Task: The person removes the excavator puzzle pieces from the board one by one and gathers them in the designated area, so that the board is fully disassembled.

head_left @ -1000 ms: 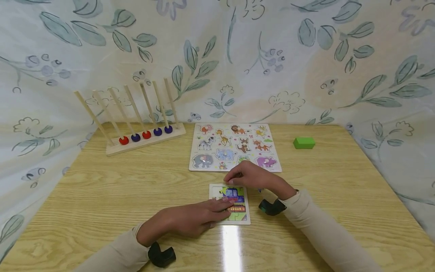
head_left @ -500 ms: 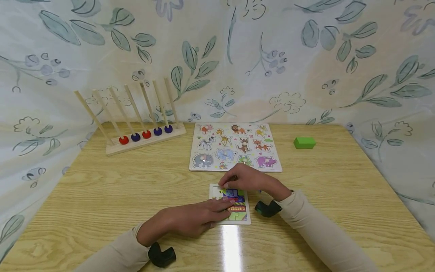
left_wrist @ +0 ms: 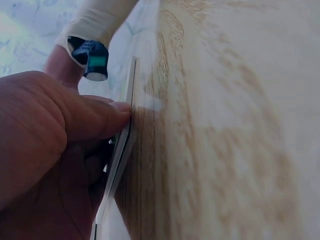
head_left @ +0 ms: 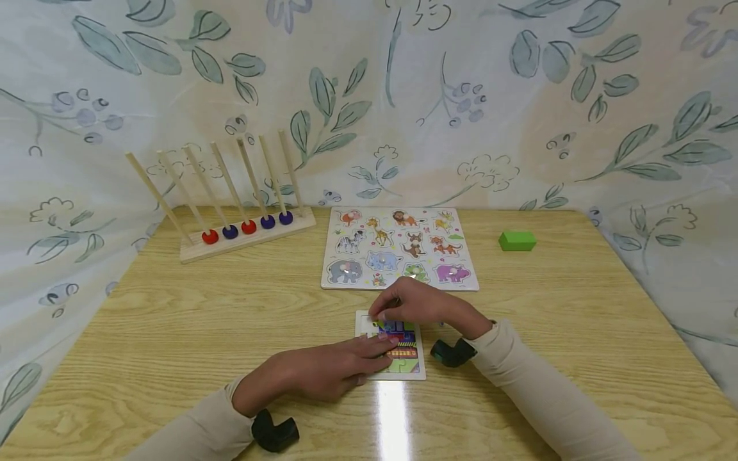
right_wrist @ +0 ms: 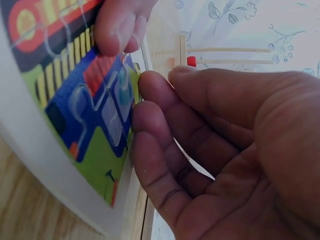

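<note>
A small jigsaw puzzle in a white frame lies on the table before me, its assembled pieces picturing a blue, red and yellow vehicle on green. Bare white shows at its upper left corner. My left hand rests across the puzzle with fingers extended; in the left wrist view the thumb touches the frame's edge. My right hand is at the far edge, fingers bent. In the right wrist view its fingertips touch the puzzle at the green and blue pieces; whether thumb and forefinger pinch a piece is hidden.
Behind the puzzle lies an animal peg puzzle board. A wooden peg stand with red and blue beads is at the back left, a green block at the back right. A small bluish bit shows beside my right wrist.
My right hand has shifted a little left along the puzzle's far edge, mostly in the first half second. My left hand has stayed in place.
</note>
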The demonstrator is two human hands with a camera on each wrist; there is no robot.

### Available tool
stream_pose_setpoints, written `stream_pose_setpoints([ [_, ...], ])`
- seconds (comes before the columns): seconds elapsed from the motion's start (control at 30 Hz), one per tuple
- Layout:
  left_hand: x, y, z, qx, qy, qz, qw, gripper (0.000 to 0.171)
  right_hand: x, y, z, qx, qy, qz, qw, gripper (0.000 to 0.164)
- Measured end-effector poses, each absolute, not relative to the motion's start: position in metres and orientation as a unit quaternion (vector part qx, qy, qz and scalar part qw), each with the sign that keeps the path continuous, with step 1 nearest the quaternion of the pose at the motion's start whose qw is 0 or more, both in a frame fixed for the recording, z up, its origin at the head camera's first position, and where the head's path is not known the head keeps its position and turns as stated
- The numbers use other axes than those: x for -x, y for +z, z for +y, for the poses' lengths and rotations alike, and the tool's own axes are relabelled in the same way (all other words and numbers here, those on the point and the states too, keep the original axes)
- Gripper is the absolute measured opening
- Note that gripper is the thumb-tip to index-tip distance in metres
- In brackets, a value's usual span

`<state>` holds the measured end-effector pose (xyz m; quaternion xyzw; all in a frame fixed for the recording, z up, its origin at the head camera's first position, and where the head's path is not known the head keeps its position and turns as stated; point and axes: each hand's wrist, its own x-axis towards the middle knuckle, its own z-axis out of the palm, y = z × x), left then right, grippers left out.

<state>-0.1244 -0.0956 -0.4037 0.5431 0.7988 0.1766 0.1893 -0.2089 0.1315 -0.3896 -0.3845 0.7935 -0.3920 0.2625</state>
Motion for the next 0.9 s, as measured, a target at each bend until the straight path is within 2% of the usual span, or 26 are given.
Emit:
stream_pose_setpoints([
  [0.57,0.1241,-0.4089,-0.0958,-0.546,0.181,0.797,0.185,0.046,0.2068,-0.3901,0.1292,0.385,-0.400,0.788,0.267,0.013],
  [0.9,0.1239,-0.4070,-0.0960,-0.537,0.182,0.800,0.197,0.047,0.2054,-0.3924,0.1316,0.373,-0.415,0.793,0.245,0.013],
])
